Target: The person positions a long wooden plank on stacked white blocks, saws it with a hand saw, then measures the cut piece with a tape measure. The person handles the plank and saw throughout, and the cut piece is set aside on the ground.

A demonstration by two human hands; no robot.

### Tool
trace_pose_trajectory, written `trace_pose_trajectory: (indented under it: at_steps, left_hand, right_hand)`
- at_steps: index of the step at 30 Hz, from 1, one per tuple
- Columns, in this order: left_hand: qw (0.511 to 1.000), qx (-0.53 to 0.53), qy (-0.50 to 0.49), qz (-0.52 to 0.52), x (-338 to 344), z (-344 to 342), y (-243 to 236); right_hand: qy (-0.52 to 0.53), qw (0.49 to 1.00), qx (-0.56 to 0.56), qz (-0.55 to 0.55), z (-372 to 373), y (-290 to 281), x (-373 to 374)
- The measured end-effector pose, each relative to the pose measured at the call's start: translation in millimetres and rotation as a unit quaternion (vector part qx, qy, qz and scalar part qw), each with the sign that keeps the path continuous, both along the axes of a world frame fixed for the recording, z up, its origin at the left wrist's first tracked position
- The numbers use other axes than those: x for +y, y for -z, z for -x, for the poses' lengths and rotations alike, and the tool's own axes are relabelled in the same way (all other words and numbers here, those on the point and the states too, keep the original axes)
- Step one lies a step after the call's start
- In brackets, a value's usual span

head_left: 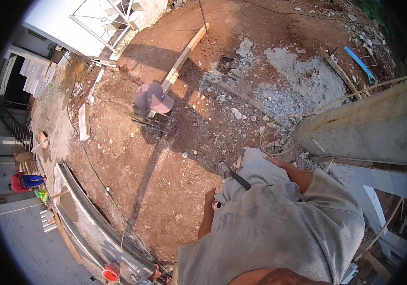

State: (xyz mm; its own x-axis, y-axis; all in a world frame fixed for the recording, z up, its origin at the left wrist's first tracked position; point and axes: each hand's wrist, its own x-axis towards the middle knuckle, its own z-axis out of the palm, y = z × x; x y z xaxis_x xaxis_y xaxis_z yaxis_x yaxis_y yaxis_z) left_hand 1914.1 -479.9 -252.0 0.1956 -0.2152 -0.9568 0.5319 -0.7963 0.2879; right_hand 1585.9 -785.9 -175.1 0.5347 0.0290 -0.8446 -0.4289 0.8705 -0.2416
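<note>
My left hand (209,197) hangs low beside the grey clothing over my body. Its fingers look curled, and a small dark and pale thing shows at its edge, too small to name. My right forearm (298,173) reaches forward along my grey trousers (255,166). The right hand (272,160) shows only in part at the trouser leg, its fingers hidden. A dark flat strip (240,180) lies across the trousers between the hands. Below it is my sandalled foot (223,168) on reddish soil. Neither hand touches the mauve cap (153,97) farther ahead.
The cap rests on a long timber beam (184,57), beside thin dark bars (151,122). Gravel and rubble (279,97) lie ahead right, near a concrete slab (365,128). A hose (91,161) crosses the left ground. A person in red (20,182) and a red bucket (111,272) are left.
</note>
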Motion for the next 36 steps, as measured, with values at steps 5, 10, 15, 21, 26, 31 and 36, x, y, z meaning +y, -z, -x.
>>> trace_pose_trajectory:
  at_steps: [5,10,15,21,26,31,36]
  left_hand:
    - [0.988,-0.134,-0.027,-0.068,6,-125,-23]
    - [0.984,-0.103,0.034,-0.141,-39,-217,-24]
    - [0.986,-0.104,0.025,-0.126,-182,-234,-26]
    - [0.994,-0.082,0.052,-0.046,-425,-196,-14]
    - [0.979,-0.009,0.143,-0.142,-597,-205,-51]
    - [0.995,-0.079,0.069,0.006,-778,-271,-45]
    - [0.974,-0.154,0.162,0.040,-997,-271,-54]
  right_hand:
    - [0.085,0.993,0.041,0.067,-48,-12,-17]
    - [0.166,0.977,0.027,0.131,-72,-8,-45]
    - [0.237,0.965,0.110,0.026,-87,29,-108]
    - [0.238,0.961,0.100,0.098,-106,115,-287]
    - [-0.125,0.951,0.264,0.103,-151,1,-547]
    - [0.162,0.812,0.310,0.468,-159,-27,-799]
    - [0.320,0.821,0.184,0.436,-185,-53,-953]
